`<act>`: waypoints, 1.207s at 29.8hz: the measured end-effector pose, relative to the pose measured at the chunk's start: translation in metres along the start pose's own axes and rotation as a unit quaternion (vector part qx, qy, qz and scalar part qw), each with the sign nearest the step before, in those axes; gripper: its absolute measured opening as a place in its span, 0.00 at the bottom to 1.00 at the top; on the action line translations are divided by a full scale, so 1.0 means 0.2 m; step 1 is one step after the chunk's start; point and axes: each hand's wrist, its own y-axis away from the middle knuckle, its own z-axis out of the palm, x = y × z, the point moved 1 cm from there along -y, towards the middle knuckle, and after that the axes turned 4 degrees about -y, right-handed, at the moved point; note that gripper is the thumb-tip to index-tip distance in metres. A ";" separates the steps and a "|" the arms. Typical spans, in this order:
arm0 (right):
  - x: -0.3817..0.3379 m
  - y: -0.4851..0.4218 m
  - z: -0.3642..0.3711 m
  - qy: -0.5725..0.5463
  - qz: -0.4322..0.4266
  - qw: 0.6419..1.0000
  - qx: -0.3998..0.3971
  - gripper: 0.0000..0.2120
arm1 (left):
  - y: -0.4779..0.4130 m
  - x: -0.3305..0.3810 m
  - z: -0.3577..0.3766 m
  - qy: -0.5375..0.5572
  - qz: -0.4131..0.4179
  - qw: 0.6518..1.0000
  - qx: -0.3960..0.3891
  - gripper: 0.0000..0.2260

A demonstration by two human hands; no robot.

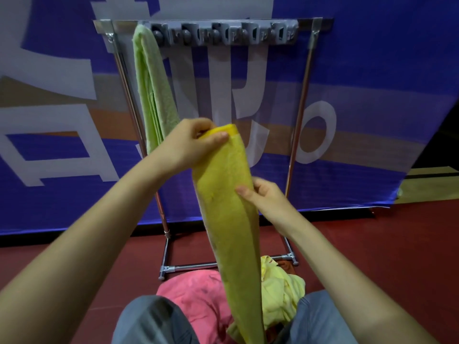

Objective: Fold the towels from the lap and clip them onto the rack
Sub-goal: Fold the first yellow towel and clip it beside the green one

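A long yellow towel, folded lengthwise, hangs from my hands down to my lap. My left hand pinches its top end, thumb over the orange hem. My right hand grips the towel's right edge lower down. A metal rack stands ahead, with a grey row of clips along its top bar. A light green towel hangs folded from the leftmost clip. On my lap lie a crumpled pink towel and a pale yellow towel.
A blue banner with large white shapes hangs right behind the rack. The floor is dark red. The rack's base bar rests on the floor just beyond my knees.
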 end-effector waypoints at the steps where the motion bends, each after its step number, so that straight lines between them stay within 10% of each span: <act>1: 0.04 0.01 -0.01 0.004 0.023 1.000 -0.008 0.05 | -0.01 0.00 -0.03 0.005 0.005 0.999 0.032 0.07; 10: 0.38 0.11 -0.06 -0.008 0.103 0.994 0.022 0.06 | -0.04 -0.27 -0.23 -0.157 -0.080 0.967 0.182 0.13; 18: 0.11 -0.01 -0.02 0.033 0.016 0.999 -0.020 0.09 | 0.14 -0.63 0.01 -0.239 -0.284 0.926 -0.062 0.16; 26: -0.05 -0.04 0.03 0.035 0.019 0.997 -0.058 0.06 | 0.17 -0.26 0.32 0.188 -0.136 0.963 -0.138 0.10; 36: -0.14 -0.02 -0.04 0.029 0.050 0.995 -0.083 0.12 | 0.11 -0.10 0.28 0.220 -0.015 0.971 -0.095 0.19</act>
